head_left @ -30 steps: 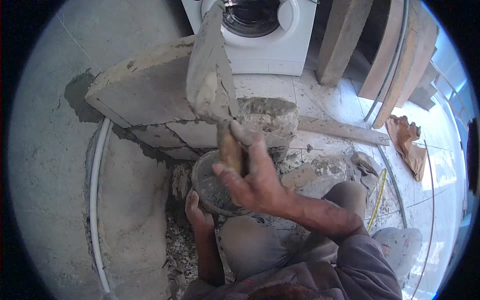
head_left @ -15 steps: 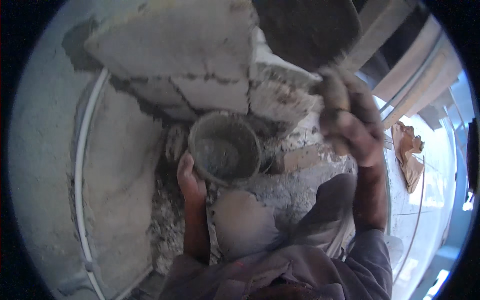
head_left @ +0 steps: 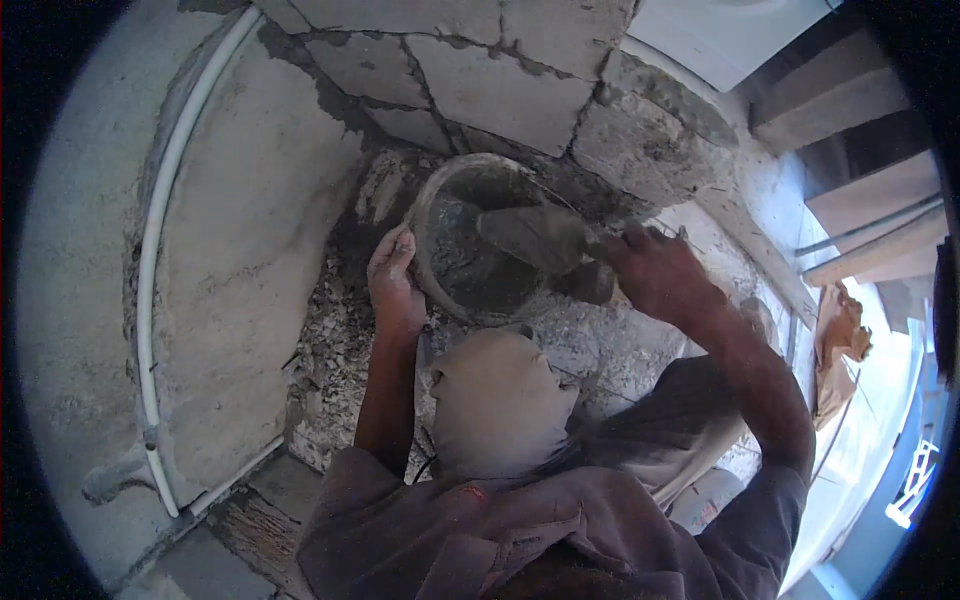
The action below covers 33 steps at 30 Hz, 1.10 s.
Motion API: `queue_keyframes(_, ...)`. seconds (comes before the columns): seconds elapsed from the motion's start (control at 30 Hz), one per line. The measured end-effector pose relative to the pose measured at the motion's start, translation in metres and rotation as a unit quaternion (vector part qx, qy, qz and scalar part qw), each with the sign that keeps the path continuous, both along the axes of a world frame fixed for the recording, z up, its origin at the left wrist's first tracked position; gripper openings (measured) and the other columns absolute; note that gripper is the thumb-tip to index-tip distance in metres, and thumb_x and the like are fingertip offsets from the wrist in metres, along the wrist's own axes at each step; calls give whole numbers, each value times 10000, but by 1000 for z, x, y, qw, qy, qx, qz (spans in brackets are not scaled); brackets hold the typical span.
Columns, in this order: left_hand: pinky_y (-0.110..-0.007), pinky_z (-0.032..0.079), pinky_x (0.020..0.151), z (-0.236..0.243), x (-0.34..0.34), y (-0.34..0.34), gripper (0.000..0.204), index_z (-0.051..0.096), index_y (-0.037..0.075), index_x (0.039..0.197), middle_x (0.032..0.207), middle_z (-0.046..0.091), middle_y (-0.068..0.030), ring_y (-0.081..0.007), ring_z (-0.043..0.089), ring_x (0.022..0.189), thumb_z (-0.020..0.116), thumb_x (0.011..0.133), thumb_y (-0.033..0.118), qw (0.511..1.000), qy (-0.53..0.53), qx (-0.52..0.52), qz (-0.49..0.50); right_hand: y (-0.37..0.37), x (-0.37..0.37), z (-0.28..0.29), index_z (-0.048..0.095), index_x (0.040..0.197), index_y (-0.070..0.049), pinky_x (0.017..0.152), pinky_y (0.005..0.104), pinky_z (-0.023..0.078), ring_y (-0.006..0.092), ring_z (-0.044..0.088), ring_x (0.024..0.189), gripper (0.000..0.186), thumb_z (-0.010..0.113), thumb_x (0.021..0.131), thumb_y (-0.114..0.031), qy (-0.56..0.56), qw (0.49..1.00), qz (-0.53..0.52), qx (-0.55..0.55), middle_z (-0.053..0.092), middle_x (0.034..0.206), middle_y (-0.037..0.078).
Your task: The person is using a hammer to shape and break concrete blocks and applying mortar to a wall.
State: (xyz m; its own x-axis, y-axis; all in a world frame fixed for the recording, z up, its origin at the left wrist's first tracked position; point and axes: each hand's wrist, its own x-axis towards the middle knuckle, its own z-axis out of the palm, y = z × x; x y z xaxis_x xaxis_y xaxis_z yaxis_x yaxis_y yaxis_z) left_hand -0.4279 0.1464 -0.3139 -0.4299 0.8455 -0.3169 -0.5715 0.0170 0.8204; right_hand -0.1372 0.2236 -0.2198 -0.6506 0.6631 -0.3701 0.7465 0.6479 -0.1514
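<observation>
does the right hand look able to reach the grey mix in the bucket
Likely yes: the right hand holds the trowel, its blade at the open bucket, where grey mix shows uncovered; the left hand is outside.

White pipe: it runs along the grey wall on the left side, and a second, shorter pipe is near its lower end.
Rubble: small pale pieces, lying loose beside this wall.
White appliance: at the upper right, I can see only one part of it.
Grey post: it is near the appliance.
Brown paper: it is crumpled and lies on the shiny floor, at the right.
</observation>
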Motion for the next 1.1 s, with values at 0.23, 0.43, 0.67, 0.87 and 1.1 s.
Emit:
queue_keyframes(0.23, -298, 414, 865, 36, 12, 11, 282, 575, -57, 1060, 994, 598, -78, -159, 547, 923, 582, 860, 141, 988, 146, -43, 19, 29, -59, -48, 519, 1140, -51, 676, 400, 512, 300, 580, 867, 345, 516, 800, -114, -4, 959, 100, 267, 497, 1071, 196)
queue_keyframes(0.43, -296, 401, 882, 35, 6, 26, 311, 561, -76, 1086, 1012, 593, -93, -168, 545, 936, 572, 866, 143, 987, 154, 25, 43, 11, -82, -19, 558, 1046, -30, 710, 406, 508, 292, 614, 845, 266, 521, 797, -118, -58, 991, 97, 69, 582, 935, 226)
queue_keyframes(0.67, -323, 413, 894, 26, 16, 15, 322, 519, -71, 1133, 1065, 576, -126, -211, 549, 977, 534, 880, 128, 994, 107, -2, -1, 9, -55, -29, 617, 890, -18, 740, 407, 503, 331, 625, 812, 210, 541, 741, -146, 28, 990, 25, -137, 619, 795, 215)
queue_keyframes(0.87, -377, 411, 917, 11, 7, 2, 340, 479, -56, 1173, 1130, 546, -146, -247, 534, 1027, 505, 890, 132, 999, -12, 29, -36, 30, -3, -33, 643, 981, -99, 743, 404, 498, 314, 615, 829, 252, 580, 766, -215, 87, 974, -55, -201, 644, 836, 151)
queue_keyframes(1.1, -408, 361, 966, -46, -5, 3, 406, 436, -10, 1237, 1199, 506, -141, -269, 481, 1110, 462, 913, 233, 995, -42, 72, -47, 56, 16, -30, 606, 1111, -140, 802, 390, 485, 300, 604, 901, 363, 579, 764, -245, 80, 984, -41, -156, 629, 996, 160)
